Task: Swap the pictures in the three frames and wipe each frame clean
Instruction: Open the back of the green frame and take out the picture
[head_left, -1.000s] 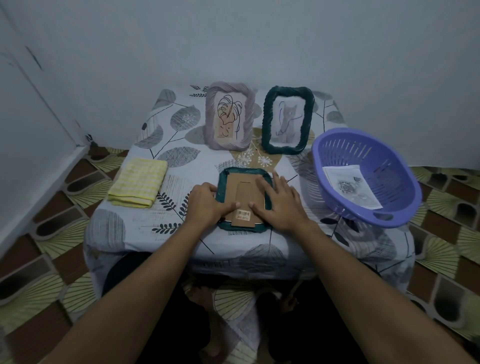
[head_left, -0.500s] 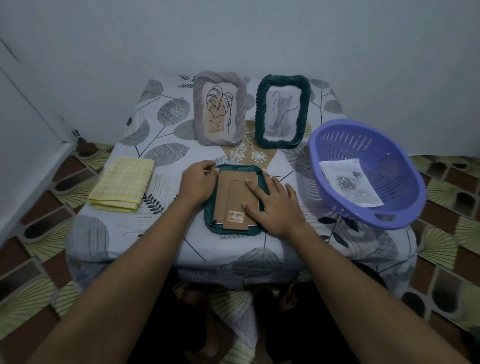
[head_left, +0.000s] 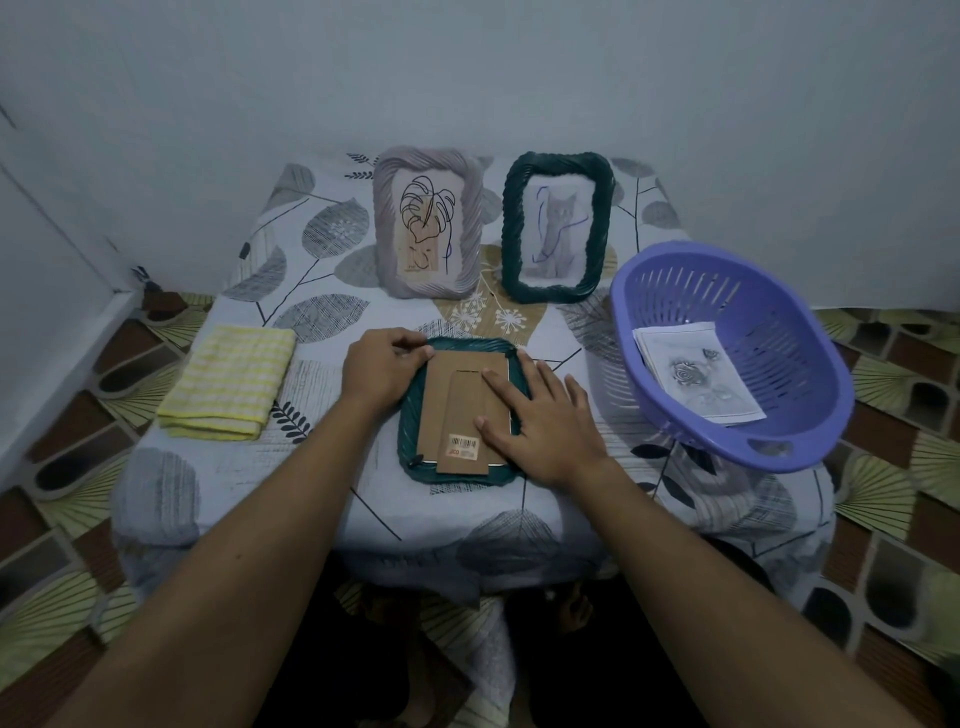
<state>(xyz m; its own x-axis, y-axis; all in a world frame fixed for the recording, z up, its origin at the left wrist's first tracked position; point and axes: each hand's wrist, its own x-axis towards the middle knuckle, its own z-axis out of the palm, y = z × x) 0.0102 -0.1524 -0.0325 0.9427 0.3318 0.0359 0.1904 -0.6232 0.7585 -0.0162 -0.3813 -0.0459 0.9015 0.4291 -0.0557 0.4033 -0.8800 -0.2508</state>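
Fingers of the left hand (head_left: 382, 371) curl on the far left corner of the face-down teal frame (head_left: 410, 434), lying on the desk (head_left: 363, 499) between both hands, long axis running near to far; the right hand (head_left: 545, 421) presses flat on its cardboard backing (head_left: 457, 395).

Your flat frame (head_left: 408, 434) is dark green with a brown cardboard back (head_left: 448, 387); cat frame (head_left: 512, 234) dark green, leaf frame (head_left: 385, 234) grey-lilac, cloth (head_left: 228, 379) yellow-checked, basket (head_left: 795, 364) purple, tablecloth (head_left: 322, 317) grey leaf-print.

Table (head_left: 441, 514) carries three frames (head_left: 408, 431), yellow cloth (head_left: 228, 382) — and purple basket (head_left: 810, 410).
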